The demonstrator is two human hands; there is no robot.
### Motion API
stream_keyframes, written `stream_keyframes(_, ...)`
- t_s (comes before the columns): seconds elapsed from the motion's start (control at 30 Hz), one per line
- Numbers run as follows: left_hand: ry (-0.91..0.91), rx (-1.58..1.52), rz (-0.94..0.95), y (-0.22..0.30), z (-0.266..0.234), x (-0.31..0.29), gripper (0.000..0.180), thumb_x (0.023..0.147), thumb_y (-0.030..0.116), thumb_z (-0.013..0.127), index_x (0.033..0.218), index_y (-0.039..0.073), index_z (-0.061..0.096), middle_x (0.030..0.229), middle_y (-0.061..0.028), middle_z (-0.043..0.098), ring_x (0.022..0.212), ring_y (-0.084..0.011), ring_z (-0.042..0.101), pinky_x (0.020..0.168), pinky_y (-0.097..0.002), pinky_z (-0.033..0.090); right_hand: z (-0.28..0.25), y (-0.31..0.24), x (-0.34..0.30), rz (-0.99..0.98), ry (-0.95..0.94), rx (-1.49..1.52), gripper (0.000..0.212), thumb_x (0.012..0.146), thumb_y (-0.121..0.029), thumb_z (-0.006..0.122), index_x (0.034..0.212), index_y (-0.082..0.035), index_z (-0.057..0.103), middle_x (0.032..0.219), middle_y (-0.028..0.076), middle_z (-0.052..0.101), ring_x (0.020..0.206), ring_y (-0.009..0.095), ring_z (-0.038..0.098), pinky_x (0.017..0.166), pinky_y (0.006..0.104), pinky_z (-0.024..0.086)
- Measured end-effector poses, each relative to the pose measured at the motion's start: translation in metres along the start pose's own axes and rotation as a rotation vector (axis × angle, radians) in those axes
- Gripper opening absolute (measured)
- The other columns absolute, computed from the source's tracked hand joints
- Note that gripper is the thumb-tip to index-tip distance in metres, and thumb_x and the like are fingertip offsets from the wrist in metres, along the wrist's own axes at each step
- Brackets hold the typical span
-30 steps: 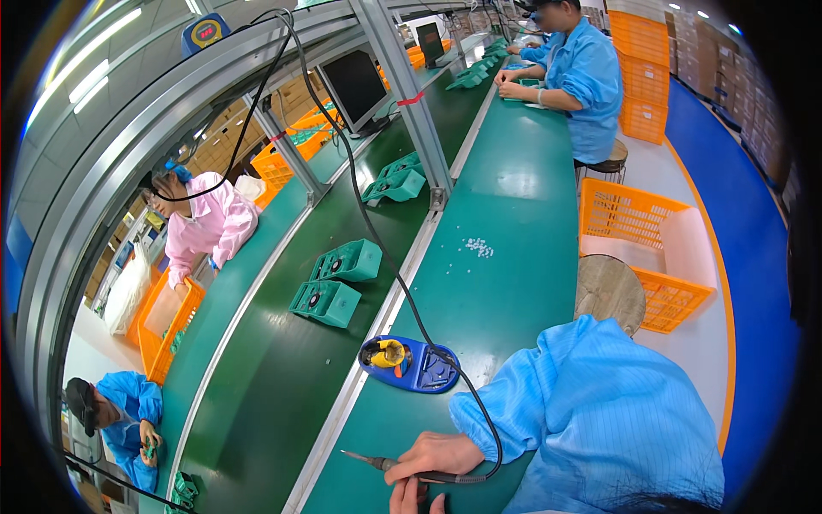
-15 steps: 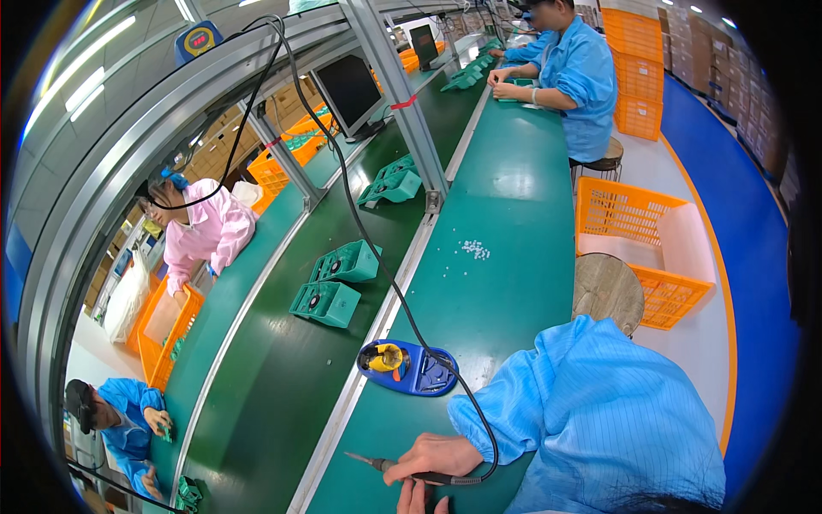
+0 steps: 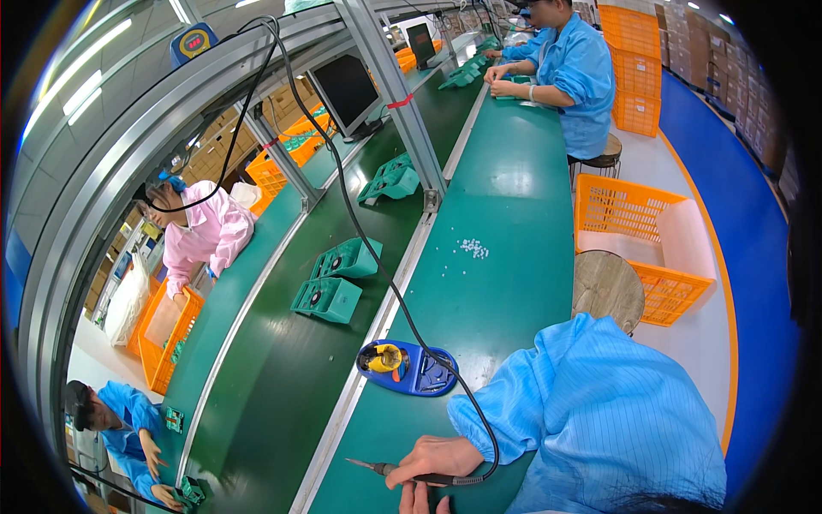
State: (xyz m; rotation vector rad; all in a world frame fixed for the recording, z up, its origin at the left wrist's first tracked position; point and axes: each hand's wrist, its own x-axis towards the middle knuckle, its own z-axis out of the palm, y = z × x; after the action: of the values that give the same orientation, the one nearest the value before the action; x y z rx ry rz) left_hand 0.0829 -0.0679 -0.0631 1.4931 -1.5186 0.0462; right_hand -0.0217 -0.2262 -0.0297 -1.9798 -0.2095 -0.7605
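Observation:
A soldering iron (image 3: 402, 472) with a dark handle and a thin metal tip lies in my right hand (image 3: 447, 456), whose fingers are closed round it. Its tip points left, over the green bench top (image 3: 531, 197). Just below, at the lower edge, a few fingers of my left hand (image 3: 414, 499) show, stretched upward and slightly apart; the rest of that hand is cut off. Ahead of my hands stands a blue soldering iron stand (image 3: 417, 381) with a yellow holder. The iron's black cable (image 3: 390, 278) runs up to the overhead frame.
Small white pieces (image 3: 473, 248) lie scattered farther up the bench. Green housings (image 3: 327, 299) sit on the dark green conveyor (image 3: 257, 377) to the left. An orange crate (image 3: 629, 210) and a round stool (image 3: 606, 291) stand at right. Co-workers sit along both sides.
My hands and the soldering iron have barely moved. At lower left, a co-worker's hand has left a small board on the table, and the other hand now touches a green housing.

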Motion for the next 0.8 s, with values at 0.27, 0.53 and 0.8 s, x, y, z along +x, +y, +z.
stream_keyframes(0.27,-0.022,-0.053,-0.086,-0.002,-0.002,-0.005,0.032,0.091,0.006,0.056,0.123,-0.002,0.060,0.128,-0.0284,0.053,0.115,-0.0430,0.055,0.087,-0.0427,0.051,0.003,0.007,0.000,-0.001,-0.041,0.011,0.037,0.078,-0.009,0.063,0.113,-0.005,0.051,0.080,0.014,0.058,0.066,0.033,0.061,0.052,0.0395,0.044)
stream_keyframes(0.53,-0.072,-0.267,-0.335,0.000,-0.001,-0.018,0.035,0.092,0.005,0.055,0.126,-0.002,0.057,0.134,-0.0295,0.047,0.119,-0.0450,0.051,0.085,-0.0447,0.052,0.004,0.007,0.001,-0.007,-0.030,0.044,0.038,0.078,-0.007,0.062,0.114,-0.005,0.051,0.083,0.013,0.059,0.066,0.032,0.061,0.052,0.0387,0.045)
stream_keyframes(0.8,0.042,-0.573,-0.607,0.010,-0.004,-0.015,0.033,0.090,0.001,0.057,0.123,-0.003,0.059,0.134,-0.0314,0.046,0.118,-0.0438,0.052,0.086,-0.0423,0.053,0.010,0.014,-0.001,0.091,-0.061,0.121,0.040,0.078,-0.008,0.063,0.115,-0.005,0.052,0.087,0.013,0.061,0.068,0.031,0.062,0.055,0.0369,0.047)
